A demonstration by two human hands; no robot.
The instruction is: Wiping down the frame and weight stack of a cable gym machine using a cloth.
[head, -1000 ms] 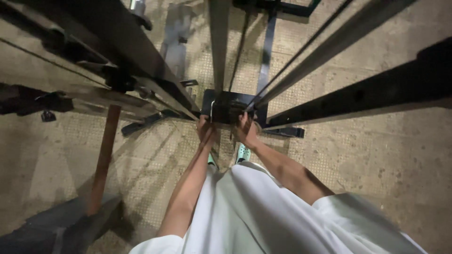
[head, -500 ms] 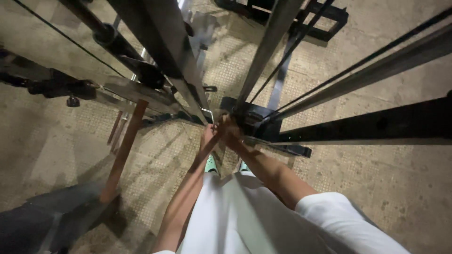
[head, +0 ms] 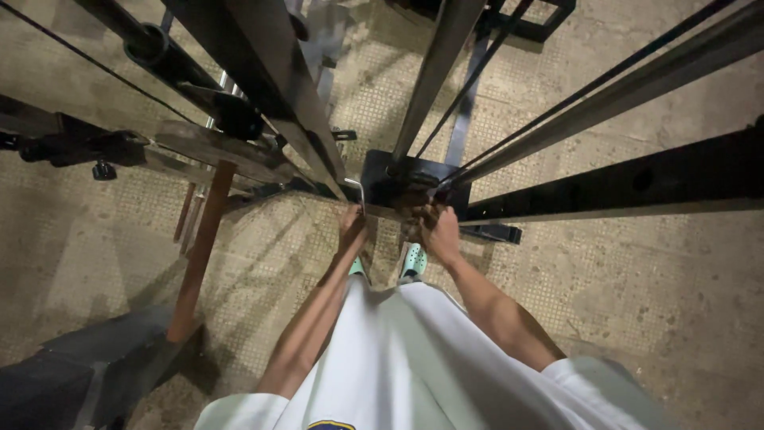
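Both my arms reach straight down to a black metal block (head: 382,171) at the foot of a steel frame. My left hand (head: 352,227) is closed around the lower end of a thin bent silver pin (head: 358,189) that stands at the block's front left corner. My right hand (head: 440,232) lies on the block's front edge with its fingers curled over it, fingertips lost in shadow. Thin black cables (head: 557,103) and a grey bar (head: 438,72) rise from the block toward me. Below the hands show my pale green shoes (head: 412,261) and white garment (head: 414,358).
Dark steel beams (head: 637,179) run out to the right, and more beams with a knob (head: 103,170) cross at the left. A rust-brown post (head: 200,247) slants down at the left beside a dark padded bench (head: 72,374). The floor (head: 652,295) is speckled concrete.
The view has shifted and drawn nearer to the block. My hands stay at the block's front, the left one now closed on the silver pin.
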